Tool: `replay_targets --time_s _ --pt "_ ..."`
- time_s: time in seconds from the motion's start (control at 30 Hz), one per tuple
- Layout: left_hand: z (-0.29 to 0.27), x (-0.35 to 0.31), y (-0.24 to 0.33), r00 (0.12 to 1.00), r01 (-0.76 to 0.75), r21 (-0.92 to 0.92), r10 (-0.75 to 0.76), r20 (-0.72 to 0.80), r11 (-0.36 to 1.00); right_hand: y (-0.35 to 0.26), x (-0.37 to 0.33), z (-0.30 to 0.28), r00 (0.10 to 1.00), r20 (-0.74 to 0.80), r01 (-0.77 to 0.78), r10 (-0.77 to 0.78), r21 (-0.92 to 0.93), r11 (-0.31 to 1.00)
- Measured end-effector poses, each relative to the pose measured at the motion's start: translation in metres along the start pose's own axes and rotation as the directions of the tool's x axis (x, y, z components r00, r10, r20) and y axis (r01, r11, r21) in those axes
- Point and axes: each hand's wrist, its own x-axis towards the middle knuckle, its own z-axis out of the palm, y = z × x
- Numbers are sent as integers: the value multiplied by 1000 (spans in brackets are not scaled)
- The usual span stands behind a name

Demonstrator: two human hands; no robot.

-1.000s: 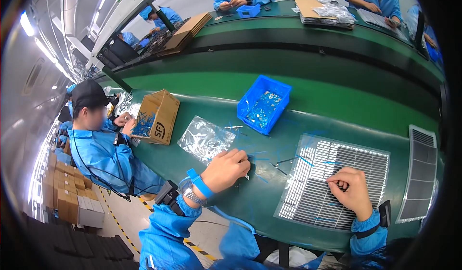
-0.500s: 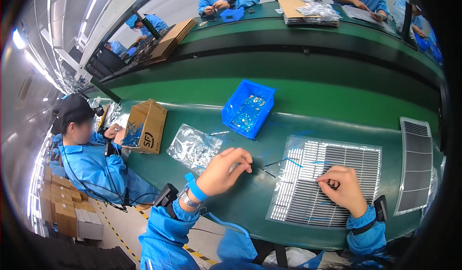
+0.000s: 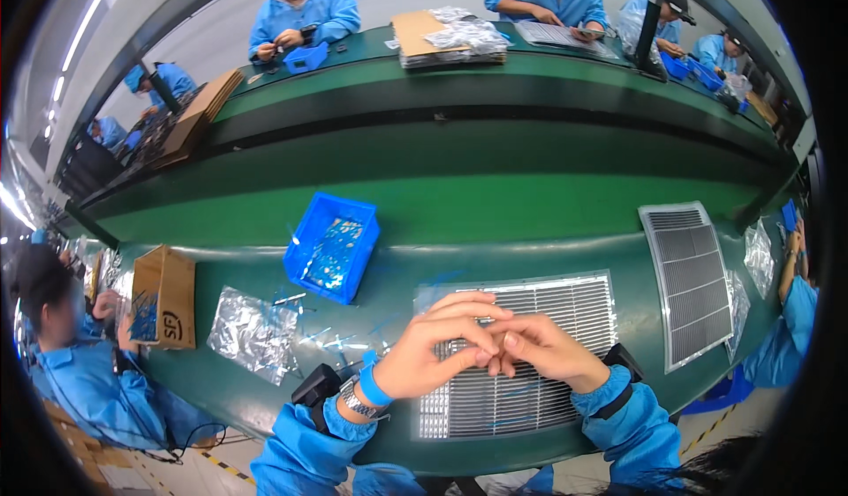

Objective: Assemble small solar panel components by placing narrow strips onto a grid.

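The left hand, with a blue band and a metal watch at its wrist, meets the right hand fingertip to fingertip above a striped sheet on the green table; whether anything is pinched there cannot be told. Beyond the left hand and to its left sits a blue bin of small pieces, with a crinkled clear bag and a cardboard box farther left. A second sheet lies beyond the right hand, to its right.
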Motion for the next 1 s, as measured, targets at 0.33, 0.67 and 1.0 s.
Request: replay_targets --time_s 0.33,0.67,1.0 --pt "2 -8 -12 998 35 261 -18 -67 965 12 -1 4 950 -242 56 -198 -492 869" --pt "9 -19 -17 966 228 176 -200 -163 958 7 -2 14 892 -221 128 -395 -714 688" --pt "12 -24 -23 965 222 113 -202 -167 968 7 -2 15 906 -186 161 -380 -679 716"
